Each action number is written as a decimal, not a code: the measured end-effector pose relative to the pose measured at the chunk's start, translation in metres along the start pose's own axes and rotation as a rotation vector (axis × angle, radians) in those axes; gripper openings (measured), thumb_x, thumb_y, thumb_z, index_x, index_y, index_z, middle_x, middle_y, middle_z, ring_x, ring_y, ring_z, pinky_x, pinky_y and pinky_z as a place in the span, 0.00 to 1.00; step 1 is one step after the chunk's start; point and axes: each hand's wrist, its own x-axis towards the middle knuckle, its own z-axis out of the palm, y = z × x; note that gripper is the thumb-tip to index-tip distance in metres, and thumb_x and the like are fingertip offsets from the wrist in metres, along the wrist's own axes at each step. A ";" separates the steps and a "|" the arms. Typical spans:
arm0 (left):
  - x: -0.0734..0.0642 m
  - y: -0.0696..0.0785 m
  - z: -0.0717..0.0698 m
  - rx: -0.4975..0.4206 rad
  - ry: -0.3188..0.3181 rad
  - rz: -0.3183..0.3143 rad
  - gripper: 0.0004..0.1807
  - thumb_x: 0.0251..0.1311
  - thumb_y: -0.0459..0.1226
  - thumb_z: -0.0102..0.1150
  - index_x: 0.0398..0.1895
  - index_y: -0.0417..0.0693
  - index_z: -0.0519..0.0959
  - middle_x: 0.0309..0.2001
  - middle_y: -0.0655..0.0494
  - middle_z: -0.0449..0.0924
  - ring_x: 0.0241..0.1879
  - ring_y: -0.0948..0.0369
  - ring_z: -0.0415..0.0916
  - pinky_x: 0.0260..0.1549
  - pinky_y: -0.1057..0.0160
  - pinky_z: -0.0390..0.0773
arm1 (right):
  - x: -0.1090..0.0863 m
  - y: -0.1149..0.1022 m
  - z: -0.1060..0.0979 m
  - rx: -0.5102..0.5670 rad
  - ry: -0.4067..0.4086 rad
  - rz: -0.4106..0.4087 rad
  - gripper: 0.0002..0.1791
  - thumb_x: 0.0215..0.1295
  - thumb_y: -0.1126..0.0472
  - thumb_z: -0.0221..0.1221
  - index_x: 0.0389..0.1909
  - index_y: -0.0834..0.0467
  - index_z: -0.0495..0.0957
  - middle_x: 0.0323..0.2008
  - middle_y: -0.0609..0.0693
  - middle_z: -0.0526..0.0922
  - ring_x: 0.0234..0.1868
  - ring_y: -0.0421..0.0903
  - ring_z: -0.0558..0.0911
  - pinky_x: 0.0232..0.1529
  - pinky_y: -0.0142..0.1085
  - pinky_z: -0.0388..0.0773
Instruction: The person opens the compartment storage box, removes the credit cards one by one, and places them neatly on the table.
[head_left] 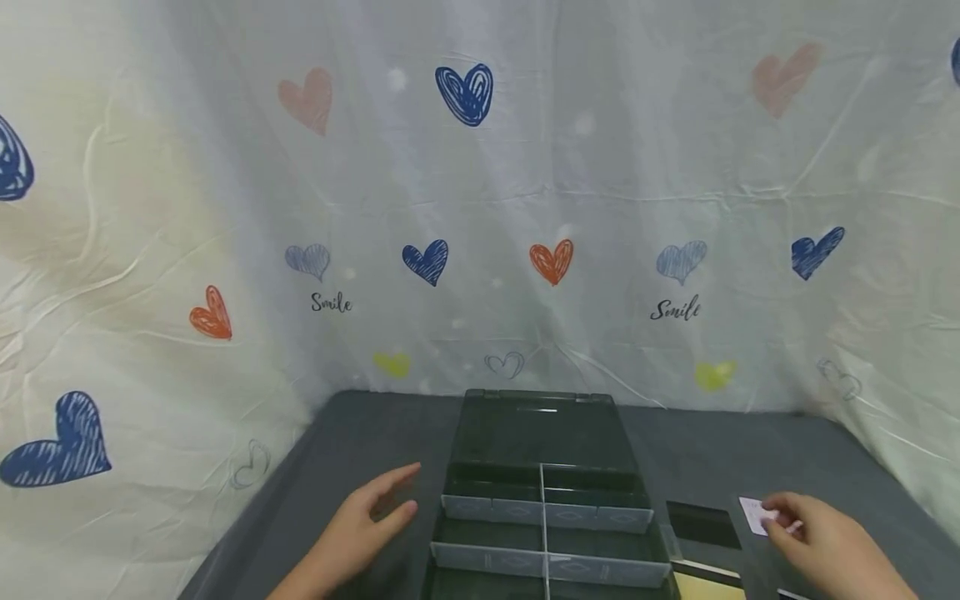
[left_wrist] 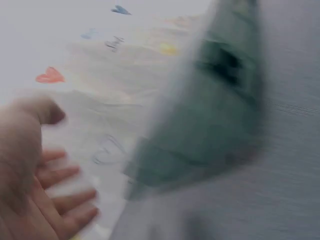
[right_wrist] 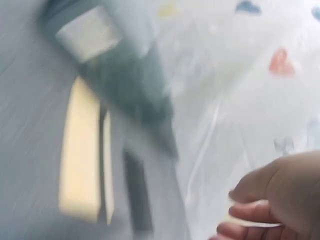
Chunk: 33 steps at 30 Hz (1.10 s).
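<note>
A dark green box [head_left: 606,546] with a raised lid [head_left: 540,429] stands in the middle of the head view, split into several compartments by pale dividers. Left of it hovers my left hand [head_left: 352,525], thumb and fingers spread with nothing between them; the left wrist view also shows this hand [left_wrist: 30,185], blurred. At the right, thumb and index finger of my right hand [head_left: 832,546] pinch a small white card [head_left: 752,515]. In the right wrist view the right hand [right_wrist: 290,195] has bent fingers, and I cannot make out the card against the white curtain.
Between box and right hand lie a flat black piece [head_left: 703,525] and a yellow item [head_left: 708,587] with a dark edge. Grey cloth [head_left: 390,425] covers the table. A white curtain [head_left: 495,167] printed with hearts hangs behind and at both sides.
</note>
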 end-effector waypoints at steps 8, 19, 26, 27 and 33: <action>0.070 -0.013 -0.005 -0.285 0.000 -0.334 0.25 0.75 0.38 0.57 0.61 0.21 0.74 0.62 0.29 0.75 0.59 0.40 0.78 0.55 0.50 0.79 | 0.057 -0.077 0.019 0.265 -0.099 -0.158 0.28 0.75 0.51 0.60 0.60 0.72 0.77 0.48 0.58 0.86 0.44 0.54 0.85 0.42 0.49 0.82; 0.097 -0.035 0.039 -0.192 0.088 -0.448 0.20 0.69 0.44 0.65 0.46 0.32 0.87 0.21 0.61 0.73 0.19 0.64 0.67 0.25 0.62 0.76 | 0.083 -0.088 0.048 0.472 -0.282 0.084 0.18 0.77 0.59 0.58 0.50 0.72 0.83 0.11 0.46 0.65 0.13 0.39 0.63 0.23 0.35 0.69; 0.096 -0.043 0.039 -0.223 0.084 -0.509 0.25 0.68 0.49 0.66 0.49 0.33 0.86 0.27 0.59 0.73 0.20 0.63 0.63 0.23 0.65 0.71 | 0.083 -0.080 0.056 0.568 -0.308 0.077 0.16 0.79 0.59 0.56 0.41 0.68 0.85 0.12 0.44 0.66 0.14 0.37 0.66 0.22 0.31 0.69; 0.097 -0.044 0.040 -0.231 0.090 -0.500 0.25 0.68 0.49 0.66 0.50 0.33 0.86 0.26 0.59 0.72 0.20 0.63 0.62 0.22 0.65 0.70 | 0.083 -0.080 0.056 0.570 -0.303 0.071 0.16 0.79 0.59 0.56 0.39 0.68 0.85 0.12 0.45 0.66 0.14 0.37 0.66 0.22 0.32 0.70; 0.103 -0.045 0.044 -0.241 0.154 -0.444 0.26 0.65 0.48 0.69 0.55 0.35 0.85 0.42 0.51 0.84 0.28 0.59 0.70 0.26 0.62 0.73 | 0.091 -0.083 0.053 0.596 -0.261 0.095 0.15 0.77 0.63 0.57 0.47 0.73 0.82 0.15 0.47 0.70 0.16 0.38 0.70 0.24 0.33 0.76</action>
